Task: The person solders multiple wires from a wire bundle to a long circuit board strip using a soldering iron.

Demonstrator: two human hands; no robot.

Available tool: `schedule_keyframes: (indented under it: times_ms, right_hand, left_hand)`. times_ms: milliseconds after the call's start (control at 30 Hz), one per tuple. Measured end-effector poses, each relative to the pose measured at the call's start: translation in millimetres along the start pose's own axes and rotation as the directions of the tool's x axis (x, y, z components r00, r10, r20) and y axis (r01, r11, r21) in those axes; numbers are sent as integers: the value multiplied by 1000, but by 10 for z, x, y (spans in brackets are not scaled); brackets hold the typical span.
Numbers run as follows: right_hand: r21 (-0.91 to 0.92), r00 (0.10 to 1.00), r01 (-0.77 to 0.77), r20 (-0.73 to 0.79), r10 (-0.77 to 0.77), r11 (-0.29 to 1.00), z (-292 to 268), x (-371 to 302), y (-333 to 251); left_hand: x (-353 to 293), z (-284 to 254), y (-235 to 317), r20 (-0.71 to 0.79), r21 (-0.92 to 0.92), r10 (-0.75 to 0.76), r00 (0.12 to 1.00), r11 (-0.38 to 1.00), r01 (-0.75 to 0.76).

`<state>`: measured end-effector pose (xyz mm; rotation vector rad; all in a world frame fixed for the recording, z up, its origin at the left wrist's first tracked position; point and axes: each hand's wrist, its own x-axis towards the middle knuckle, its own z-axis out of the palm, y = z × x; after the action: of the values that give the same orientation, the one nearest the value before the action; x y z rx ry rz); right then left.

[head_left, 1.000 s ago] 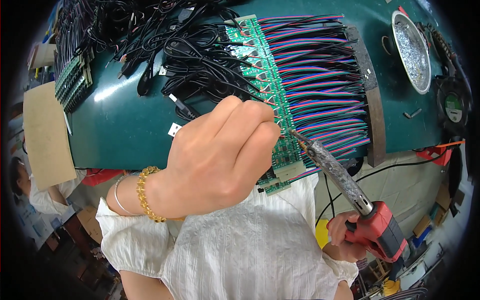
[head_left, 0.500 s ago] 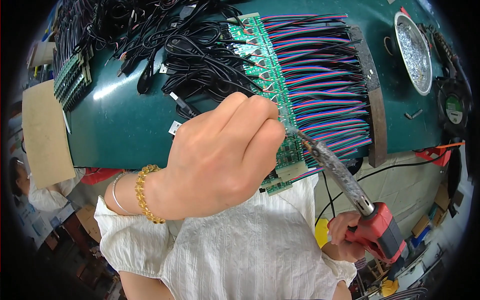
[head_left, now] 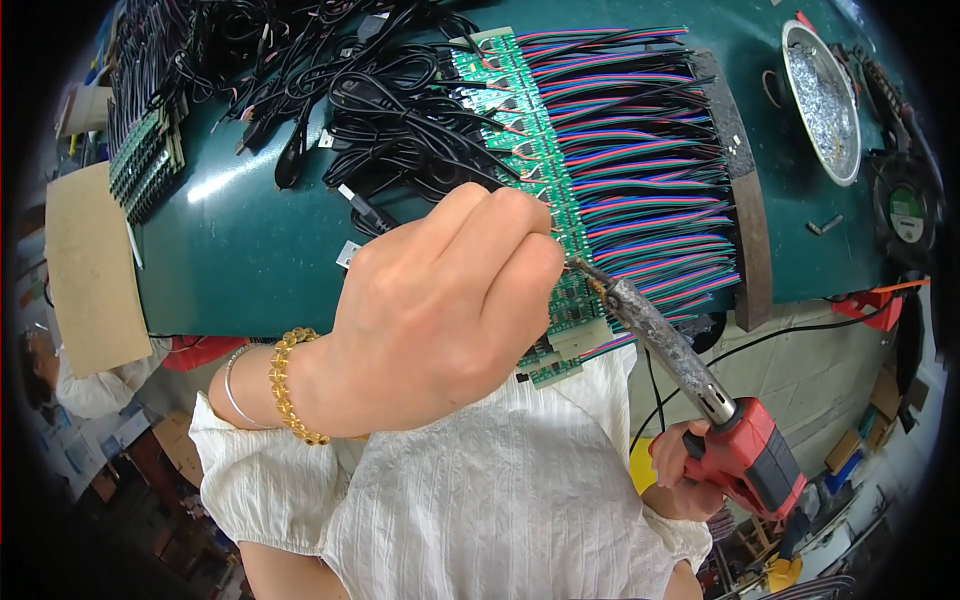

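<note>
My left hand [head_left: 450, 300] is closed in a pinch over a row of green circuit boards [head_left: 560, 205]. Its fingertips, and whatever they grip, are hidden behind the knuckles. In my right hand [head_left: 685, 475] is a soldering iron [head_left: 670, 345] with a red and black pistol grip. The iron slants up and left, its tip at the boards right beside my left fingers. Bundles of coloured wires [head_left: 650, 150] run from the boards' right side. Black USB cables [head_left: 385, 105] lie along their left side, some with thin leads reaching the boards.
A dark heavy bar [head_left: 750, 235] lies across the wire ends. Beyond it, a metal dish [head_left: 845, 182] holds silvery scraps, near a small fan [head_left: 907, 215]. More boards [head_left: 145, 160] are stacked at the left of the green table [head_left: 230, 275], by a cardboard sheet [head_left: 95, 275].
The soldering iron has shifted slightly left, bringing its tip closer to my left fingers. The boards and my left hand have edged a little left too.
</note>
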<state>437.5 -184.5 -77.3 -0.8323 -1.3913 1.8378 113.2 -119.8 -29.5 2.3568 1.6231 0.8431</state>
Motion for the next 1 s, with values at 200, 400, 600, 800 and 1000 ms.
schedule_keyframes:
  times_ms: [200,400,600,800,1000]
  right_hand:
    - [70,993,110,22,-112,991,35,98,-67]
    - [-311,969,196,-84,-233,930,-260,-30,-122]
    - [-198,439,363,-826,-355,911,-403,499,-292]
    - [-469,560,289,-624,-545,835,-387,942,-347]
    - [-266,778,343,-457,-431,901,-138,630,-247]
  left_hand:
    - [31,69,-37,-35,14,47,998,999,-47]
    - [41,-33,-1,-30,-14,18,999,1000,-19]
    - [35,-70,25,-37,-5,23,999,1000,-23]
    - [44,-84,38,29,18,-7,1000,1000,6]
    - [125,-192,25,178,-115,-97,979,986,119]
